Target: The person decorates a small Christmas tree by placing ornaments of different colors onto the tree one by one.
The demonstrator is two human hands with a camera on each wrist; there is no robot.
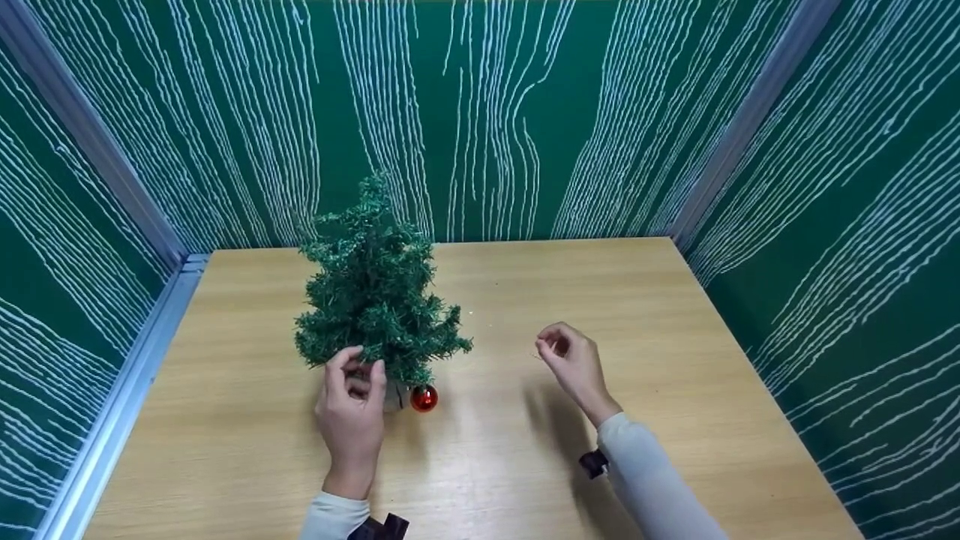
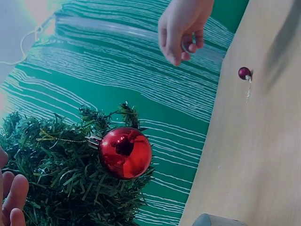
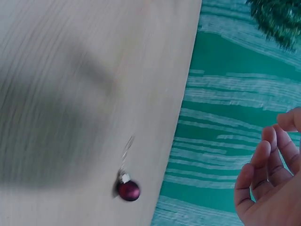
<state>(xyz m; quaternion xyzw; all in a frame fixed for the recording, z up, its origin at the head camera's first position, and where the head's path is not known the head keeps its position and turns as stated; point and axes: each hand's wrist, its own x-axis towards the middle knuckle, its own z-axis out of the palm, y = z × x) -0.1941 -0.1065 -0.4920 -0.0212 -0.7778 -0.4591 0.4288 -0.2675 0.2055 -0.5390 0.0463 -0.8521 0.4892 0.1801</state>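
A small green artificial Christmas tree (image 1: 367,292) stands left of centre on the table. A shiny red bauble (image 1: 424,398) hangs from a low front branch; its gold thread (image 2: 61,139) shows in the left wrist view. My left hand (image 1: 354,416) is at the tree's lower front, fingers loosely bent, nothing visible in them. Over the table to the right, my right hand (image 1: 576,367) hovers with loosely curved fingers; they look bare in the right wrist view. A smaller dark red bauble (image 3: 129,190) with a pale string lies on the table, its ball hidden in the head view.
The wooden table (image 1: 480,465) runs back to green walls (image 1: 480,120) with wavy white lines. Metal frame bars (image 1: 124,405) edge the left side. The tree's pale base (image 1: 395,396) shows beneath its branches, partly behind the left hand.
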